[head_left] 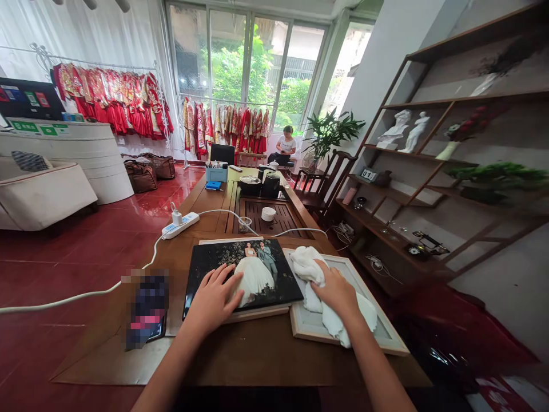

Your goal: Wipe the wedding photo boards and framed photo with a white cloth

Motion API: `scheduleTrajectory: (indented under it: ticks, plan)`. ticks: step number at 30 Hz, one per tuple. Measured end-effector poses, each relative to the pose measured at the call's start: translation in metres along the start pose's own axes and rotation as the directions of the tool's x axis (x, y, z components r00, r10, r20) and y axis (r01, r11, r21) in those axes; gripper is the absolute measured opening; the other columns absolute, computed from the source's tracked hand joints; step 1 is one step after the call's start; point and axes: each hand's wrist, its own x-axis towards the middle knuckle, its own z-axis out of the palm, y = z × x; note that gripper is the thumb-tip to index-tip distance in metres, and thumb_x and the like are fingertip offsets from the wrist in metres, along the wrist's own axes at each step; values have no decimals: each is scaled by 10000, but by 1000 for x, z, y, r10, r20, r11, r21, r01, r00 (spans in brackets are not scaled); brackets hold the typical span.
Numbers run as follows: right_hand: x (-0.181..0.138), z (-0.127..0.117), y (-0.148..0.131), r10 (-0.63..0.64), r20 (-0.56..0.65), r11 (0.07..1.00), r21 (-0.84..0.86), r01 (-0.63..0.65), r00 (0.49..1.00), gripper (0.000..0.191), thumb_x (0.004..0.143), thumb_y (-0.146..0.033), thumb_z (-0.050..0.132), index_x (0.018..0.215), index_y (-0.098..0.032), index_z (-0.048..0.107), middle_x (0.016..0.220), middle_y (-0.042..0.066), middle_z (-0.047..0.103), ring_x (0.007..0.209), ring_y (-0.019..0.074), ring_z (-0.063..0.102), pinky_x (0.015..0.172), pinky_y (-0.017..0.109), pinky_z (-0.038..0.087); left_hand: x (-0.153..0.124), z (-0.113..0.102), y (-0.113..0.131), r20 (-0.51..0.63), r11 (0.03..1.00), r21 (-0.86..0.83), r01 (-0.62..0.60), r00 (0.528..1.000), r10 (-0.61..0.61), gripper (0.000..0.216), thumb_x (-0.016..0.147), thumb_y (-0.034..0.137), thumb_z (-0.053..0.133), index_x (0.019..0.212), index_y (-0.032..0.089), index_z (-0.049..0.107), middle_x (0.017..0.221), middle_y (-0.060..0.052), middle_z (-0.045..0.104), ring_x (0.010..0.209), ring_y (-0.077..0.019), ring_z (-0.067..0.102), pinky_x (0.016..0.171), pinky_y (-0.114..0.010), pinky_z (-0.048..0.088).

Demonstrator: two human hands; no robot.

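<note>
My left hand (213, 300) lies flat with fingers spread on a glossy wedding photo panel (240, 274) resting on the wooden table (257, 355). My right hand (337, 292) presses a white cloth (319, 286) down onto a white picture frame (386, 337) that lies flat to the right of the photo. The fingers of that hand curl over the cloth. Under the photo panel the edge of another pale frame shows.
A blurred phone (146, 312) lies at the table's left. A power strip (180, 225) with a white cable, a tea tray (268, 214) with a cup and kettles stand farther back. A person sits by the window. Shelves line the right wall.
</note>
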Motion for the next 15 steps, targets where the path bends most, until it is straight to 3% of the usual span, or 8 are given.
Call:
scheduleTrajectory:
  ticks: [5,10,13,15]
  plan:
    - [1,-15,2,-18,-132,1000,18,21,991,511,858,-391,495,1362,-337,435,1018,61,580,854,248,607,614,301,400,-1,-2,1,22,1000,12,4,1000,-4,407,931,422,416,1327,345,469,1443,-13,448,1337,-240,388,1076,-460,341]
    - [0,-62,-10,-38,-382,995,68,69,923,529,846,-387,523,1367,-347,441,1026,46,569,867,245,606,629,300,420,-1,-3,1,22,1000,9,14,1000,-14,403,929,415,424,1325,351,466,1448,-6,443,1340,-235,384,1081,-460,337]
    - [-11,-90,-32,-222,-408,947,128,296,885,555,824,-363,548,1369,-354,440,1105,41,566,945,241,595,723,314,453,-2,-2,1,16,1000,3,16,1000,-16,404,926,413,428,1325,355,464,1449,-6,440,1342,-236,381,1082,-466,335]
    - [-21,-99,-51,-422,-327,855,167,491,846,565,808,-340,559,1363,-353,450,1158,43,559,971,232,587,771,317,459,-2,-2,1,14,1000,-2,15,1000,-15,404,924,409,432,1322,351,467,1447,-9,444,1341,-238,381,1082,-468,335]
